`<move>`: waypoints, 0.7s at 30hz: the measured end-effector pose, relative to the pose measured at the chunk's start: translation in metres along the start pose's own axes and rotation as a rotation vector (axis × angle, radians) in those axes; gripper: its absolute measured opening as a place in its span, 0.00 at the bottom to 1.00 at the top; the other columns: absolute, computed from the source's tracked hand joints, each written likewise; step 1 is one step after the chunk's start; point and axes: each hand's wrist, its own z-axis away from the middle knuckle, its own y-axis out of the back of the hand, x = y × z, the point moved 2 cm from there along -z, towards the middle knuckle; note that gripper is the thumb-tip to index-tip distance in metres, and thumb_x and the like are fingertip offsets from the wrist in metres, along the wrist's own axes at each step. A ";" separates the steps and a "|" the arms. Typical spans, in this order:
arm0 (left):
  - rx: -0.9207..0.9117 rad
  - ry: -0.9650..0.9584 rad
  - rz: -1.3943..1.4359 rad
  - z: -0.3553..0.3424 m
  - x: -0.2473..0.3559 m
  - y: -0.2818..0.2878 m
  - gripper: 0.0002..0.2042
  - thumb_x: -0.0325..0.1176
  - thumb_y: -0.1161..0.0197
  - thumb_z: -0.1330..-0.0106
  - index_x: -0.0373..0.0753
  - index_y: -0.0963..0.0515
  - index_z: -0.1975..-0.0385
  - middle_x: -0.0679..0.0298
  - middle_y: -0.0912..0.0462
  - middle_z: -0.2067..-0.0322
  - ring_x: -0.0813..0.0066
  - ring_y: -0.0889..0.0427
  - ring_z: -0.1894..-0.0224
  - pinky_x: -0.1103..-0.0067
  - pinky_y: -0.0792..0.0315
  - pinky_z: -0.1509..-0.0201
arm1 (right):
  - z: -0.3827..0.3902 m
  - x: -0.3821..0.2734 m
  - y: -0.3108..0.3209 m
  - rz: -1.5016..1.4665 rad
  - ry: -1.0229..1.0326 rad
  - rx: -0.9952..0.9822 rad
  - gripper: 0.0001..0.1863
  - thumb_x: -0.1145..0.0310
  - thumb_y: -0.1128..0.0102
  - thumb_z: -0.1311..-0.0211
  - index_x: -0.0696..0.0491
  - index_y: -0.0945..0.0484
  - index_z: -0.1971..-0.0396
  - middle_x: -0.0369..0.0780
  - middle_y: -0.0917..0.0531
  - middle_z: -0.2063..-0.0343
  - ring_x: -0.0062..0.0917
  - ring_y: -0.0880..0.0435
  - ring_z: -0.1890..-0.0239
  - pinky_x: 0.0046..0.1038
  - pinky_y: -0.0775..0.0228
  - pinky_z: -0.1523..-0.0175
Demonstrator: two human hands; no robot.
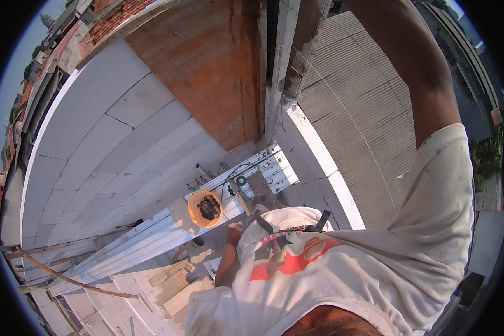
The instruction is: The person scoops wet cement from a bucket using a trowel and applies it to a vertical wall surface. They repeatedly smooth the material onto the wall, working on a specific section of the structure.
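My left hand hangs low beside my white shirt with its fingers curled; what it holds, if anything, is too small to make out. Just beside it, an orange bucket with dark items inside sits on a plank of long pale metal sheets. Tools and a dark cable lie right of the bucket. My right arm reaches up past the top edge along upright posts, and its hand is out of sight.
A pale block wall with a large rust-orange panel stands left. Right is a corrugated roof beyond a low block ledge. Loose timber strips cross the lower left; rooftops show at the far left rim, well below.
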 end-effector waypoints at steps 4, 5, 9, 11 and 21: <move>0.002 0.103 -0.090 -0.003 -0.032 -0.010 0.18 0.43 0.43 0.30 0.36 0.20 0.75 0.54 0.19 0.78 0.59 0.19 0.73 0.62 0.30 0.67 | 0.036 -0.004 -0.013 -0.145 -0.021 0.085 0.16 0.61 0.38 0.34 0.57 0.14 0.54 0.47 0.10 0.65 0.34 0.09 0.65 0.33 0.14 0.64; 0.002 0.207 -0.163 -0.007 -0.026 -0.020 0.16 0.42 0.44 0.30 0.37 0.18 0.74 0.53 0.17 0.75 0.55 0.16 0.70 0.60 0.27 0.66 | 0.048 -0.005 -0.021 -0.178 -0.044 0.094 0.17 0.61 0.38 0.33 0.57 0.15 0.54 0.46 0.10 0.65 0.34 0.09 0.65 0.33 0.14 0.64; 0.021 -0.266 -0.507 0.011 -0.068 -0.023 0.17 0.43 0.45 0.30 0.37 0.16 0.68 0.43 0.16 0.69 0.45 0.14 0.63 0.55 0.22 0.61 | 0.096 -0.037 -0.081 -0.470 -0.111 -0.002 0.18 0.59 0.37 0.32 0.57 0.15 0.53 0.46 0.10 0.65 0.33 0.09 0.65 0.32 0.14 0.65; -0.009 0.348 -0.233 0.016 -0.072 -0.030 0.17 0.41 0.44 0.30 0.33 0.17 0.69 0.40 0.17 0.70 0.42 0.15 0.64 0.55 0.22 0.61 | 0.139 -0.021 -0.200 -0.594 -0.024 0.024 0.21 0.52 0.33 0.34 0.56 0.14 0.54 0.44 0.11 0.71 0.31 0.10 0.70 0.32 0.15 0.65; -0.012 -0.009 -0.440 0.041 -0.081 -0.087 0.15 0.35 0.48 0.27 0.34 0.22 0.51 0.36 0.19 0.63 0.38 0.15 0.61 0.55 0.21 0.59 | 0.493 -0.071 -0.464 -0.946 -0.752 -1.136 0.07 0.69 0.32 0.37 0.56 0.18 0.72 0.36 0.19 0.82 0.20 0.23 0.85 0.28 0.29 0.79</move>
